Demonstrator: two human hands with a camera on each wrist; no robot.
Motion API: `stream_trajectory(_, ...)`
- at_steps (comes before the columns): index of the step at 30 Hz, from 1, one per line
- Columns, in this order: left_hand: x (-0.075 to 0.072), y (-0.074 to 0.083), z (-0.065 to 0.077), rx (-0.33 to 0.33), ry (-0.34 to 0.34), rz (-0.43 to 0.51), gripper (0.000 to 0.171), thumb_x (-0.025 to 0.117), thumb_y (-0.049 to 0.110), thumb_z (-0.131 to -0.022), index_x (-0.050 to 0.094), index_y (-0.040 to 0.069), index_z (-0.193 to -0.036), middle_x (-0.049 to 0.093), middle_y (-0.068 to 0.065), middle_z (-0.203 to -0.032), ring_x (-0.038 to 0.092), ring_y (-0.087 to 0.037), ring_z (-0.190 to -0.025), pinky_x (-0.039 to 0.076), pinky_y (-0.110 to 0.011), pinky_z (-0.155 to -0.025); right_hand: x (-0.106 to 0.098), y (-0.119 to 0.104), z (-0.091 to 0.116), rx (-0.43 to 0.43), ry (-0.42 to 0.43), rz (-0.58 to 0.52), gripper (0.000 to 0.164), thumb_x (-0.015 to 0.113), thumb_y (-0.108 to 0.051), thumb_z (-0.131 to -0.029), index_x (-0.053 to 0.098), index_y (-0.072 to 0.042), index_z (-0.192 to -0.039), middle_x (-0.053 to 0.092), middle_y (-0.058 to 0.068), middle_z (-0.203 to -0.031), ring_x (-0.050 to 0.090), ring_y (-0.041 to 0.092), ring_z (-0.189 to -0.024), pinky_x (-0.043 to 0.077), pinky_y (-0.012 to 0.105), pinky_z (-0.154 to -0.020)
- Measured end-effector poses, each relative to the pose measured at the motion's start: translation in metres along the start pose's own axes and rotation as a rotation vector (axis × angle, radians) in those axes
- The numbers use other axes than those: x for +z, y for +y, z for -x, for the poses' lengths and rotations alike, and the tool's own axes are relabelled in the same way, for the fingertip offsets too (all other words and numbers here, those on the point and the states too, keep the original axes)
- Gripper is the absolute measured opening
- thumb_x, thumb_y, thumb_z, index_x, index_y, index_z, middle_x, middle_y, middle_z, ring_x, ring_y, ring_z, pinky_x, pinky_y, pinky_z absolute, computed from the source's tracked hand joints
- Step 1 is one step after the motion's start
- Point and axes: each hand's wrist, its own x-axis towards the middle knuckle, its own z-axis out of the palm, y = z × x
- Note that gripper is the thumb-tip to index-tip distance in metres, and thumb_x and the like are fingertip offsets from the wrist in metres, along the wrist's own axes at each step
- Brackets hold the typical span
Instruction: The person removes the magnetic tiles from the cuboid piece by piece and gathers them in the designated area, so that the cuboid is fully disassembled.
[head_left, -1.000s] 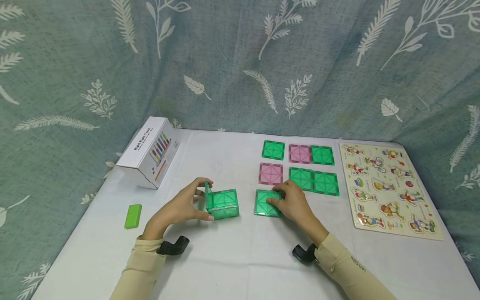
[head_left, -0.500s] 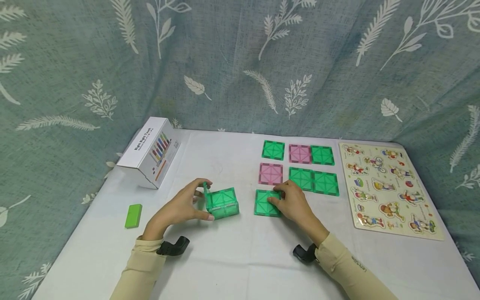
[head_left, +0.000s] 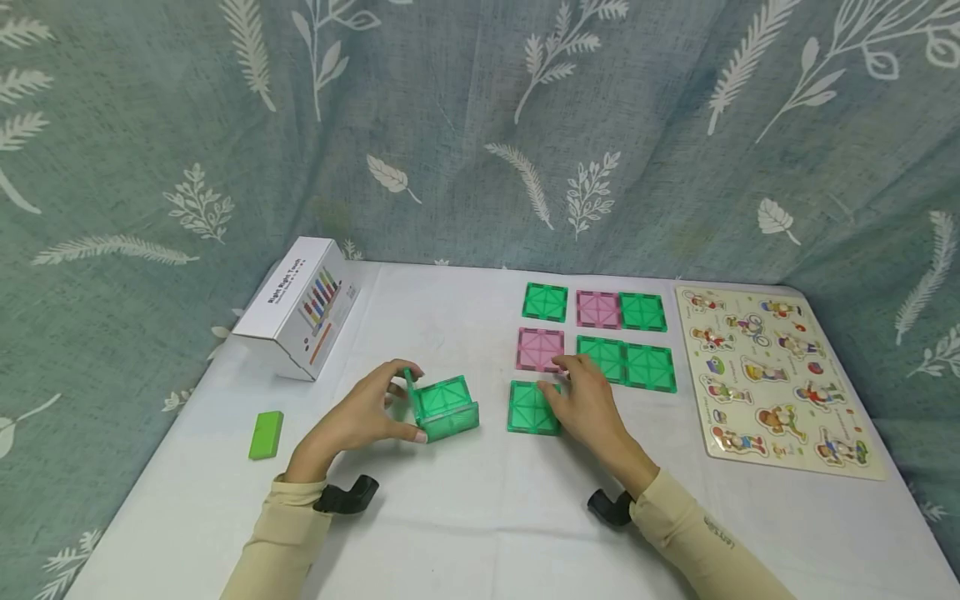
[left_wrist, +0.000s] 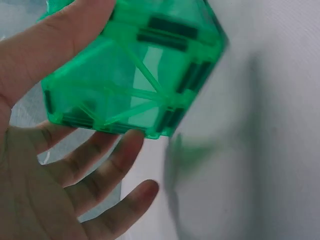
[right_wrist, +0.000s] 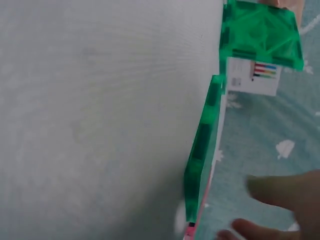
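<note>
My left hand (head_left: 367,408) holds a small structure of joined green magnetic tiles (head_left: 444,398), its thumb at the front and its fingers behind the raised left tile. In the left wrist view, the thumb presses against one green tile (left_wrist: 145,85) while fingertips touch its lower edge. A single green magnetic tile (head_left: 532,408) lies flat to the right of the structure. Over its right edge hovers my right hand (head_left: 592,408), fingers loosely bent, with nothing held. In the right wrist view, its thumb (right_wrist: 280,190) stands apart from the flat tile (right_wrist: 202,145).
Behind the right hand lie a pink tile (head_left: 540,349), a joined green pair (head_left: 649,367), a pink-and-green pair (head_left: 598,309) and a lone green tile (head_left: 545,302). A picture puzzle board (head_left: 780,383) is at right. To the left are a white box (head_left: 296,304) and a green block (head_left: 266,435).
My right hand has let go of the single green tile and shifted slightly away toward the back. The structure in my left hand has tilted a little, its front tile showing more upright.
</note>
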Motion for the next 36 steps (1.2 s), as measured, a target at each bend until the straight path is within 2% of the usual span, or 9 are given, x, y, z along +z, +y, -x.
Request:
stream_trajectory(3,0.003,0.001,-0.001,0.008,0.040,-0.038,0.076,0.096,0.031,-0.065,0.055,0.014,-0.128,0.059,-0.012,-0.131,0.061,-0.031,-0.112,0.053,-0.050,-0.095,0.001,-0.007,0.001,-0.051,0.055,-0.043,0.043,0.074,-0.023,-0.092,0.064,0.001,-0.127,0.064,0.018,-0.116,0.060,0.032,-0.104,0.056,0.045,-0.083)
stream_trajectory(8,0.010,0.006,-0.003,0.007,0.078,-0.087,0.062,0.094,0.031,-0.068,0.061,0.014,-0.118,0.065,-0.008,-0.119,0.062,-0.025,-0.103,0.054,-0.043,-0.087,0.006,-0.019,0.004,-0.089,0.044,-0.140,0.037,0.074,-0.020,-0.092,0.066,-0.001,-0.123,0.067,0.015,-0.112,0.063,0.028,-0.100,0.059,0.042,-0.086)
stream_trajectory(14,0.018,0.010,-0.003,-0.023,0.069,-0.069,0.052,0.091,0.028,-0.072,0.064,0.014,-0.114,0.067,-0.005,-0.113,0.065,-0.023,-0.099,0.055,-0.042,-0.087,0.015,-0.040,0.004,-0.068,0.029,-0.275,0.032,0.070,-0.025,-0.096,0.067,-0.005,-0.122,0.069,0.010,-0.113,0.065,0.021,-0.098,0.060,0.036,-0.084)
stream_trajectory(17,0.020,0.011,-0.003,-0.022,0.074,-0.075,0.051,0.091,0.030,-0.073,0.065,0.014,-0.114,0.068,-0.005,-0.112,0.064,-0.022,-0.097,0.054,-0.040,-0.084,0.019,-0.049,0.002,-0.050,0.007,-0.305,0.033,0.067,-0.029,-0.097,0.067,-0.007,-0.122,0.069,0.009,-0.111,0.065,0.019,-0.094,0.058,0.032,-0.079)
stream_trajectory(21,0.022,0.012,-0.003,-0.018,0.086,-0.083,0.051,0.090,0.031,-0.073,0.065,0.014,-0.114,0.068,-0.006,-0.102,0.060,-0.019,-0.086,0.051,-0.032,-0.074,0.023,-0.056,-0.001,-0.031,-0.040,-0.295,0.035,0.064,-0.033,-0.099,0.067,-0.008,-0.123,0.067,0.008,-0.106,0.064,0.017,-0.089,0.054,0.029,-0.074)
stream_trajectory(24,0.024,0.013,-0.003,-0.018,0.090,-0.074,0.050,0.090,0.029,-0.074,0.065,0.014,-0.115,0.066,-0.006,-0.094,0.056,-0.016,-0.077,0.046,-0.026,-0.065,0.025,-0.059,-0.002,-0.021,-0.072,-0.281,0.038,0.064,-0.034,-0.098,0.066,-0.007,-0.125,0.065,0.012,-0.111,0.063,0.017,-0.089,0.051,0.030,-0.074)
stream_trajectory(28,0.029,0.013,-0.003,-0.011,0.084,-0.055,0.049,0.090,0.029,-0.074,0.066,0.016,-0.114,0.066,-0.006,-0.096,0.053,-0.012,-0.069,0.045,-0.023,-0.059,0.026,-0.061,-0.001,-0.012,-0.115,-0.257,0.043,0.066,-0.035,-0.097,0.063,-0.007,-0.129,0.062,0.016,-0.124,0.062,0.019,-0.092,0.051,0.030,-0.073)
stream_trajectory(33,0.034,0.015,-0.001,-0.018,0.049,-0.025,0.044,0.088,0.032,-0.076,0.066,0.017,-0.111,0.066,-0.007,-0.099,0.051,-0.012,-0.063,0.046,-0.023,-0.055,0.029,-0.063,-0.001,-0.030,-0.224,-0.209,0.050,0.060,-0.039,-0.100,0.055,-0.008,-0.139,0.058,0.016,-0.130,0.063,0.020,-0.096,0.053,0.031,-0.074)
stream_trajectory(36,0.035,0.017,-0.001,-0.024,0.043,-0.030,0.042,0.088,0.032,-0.077,0.066,0.018,-0.110,0.067,-0.007,-0.100,0.050,-0.012,-0.063,0.045,-0.023,-0.054,0.029,-0.066,0.000,-0.024,-0.255,-0.191,0.052,0.057,-0.042,-0.101,0.052,-0.010,-0.142,0.057,0.015,-0.133,0.063,0.020,-0.098,0.053,0.033,-0.076)
